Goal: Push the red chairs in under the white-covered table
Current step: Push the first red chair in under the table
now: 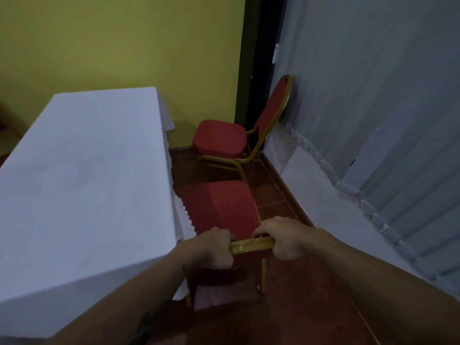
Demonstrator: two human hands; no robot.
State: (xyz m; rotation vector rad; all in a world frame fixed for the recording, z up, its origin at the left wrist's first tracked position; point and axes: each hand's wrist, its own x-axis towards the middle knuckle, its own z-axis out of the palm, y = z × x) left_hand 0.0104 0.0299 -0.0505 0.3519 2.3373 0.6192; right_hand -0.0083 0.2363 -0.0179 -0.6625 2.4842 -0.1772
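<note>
A near red chair (224,207) with a gold frame stands right of the white-covered table (82,175), its seat beside the hanging cloth edge. My left hand (216,247) and my right hand (286,241) both grip the gold top rail of its backrest. A second red chair (219,138) stands farther off in the corner, clear of the table, its back leaning against the blinds.
A yellow-green wall runs behind the table. Grey vertical blinds (373,120) fill the right side, above a white ledge (323,195). A strip of red-brown tiled floor (271,192) lies between table and ledge. A dark doorway gap sits in the corner.
</note>
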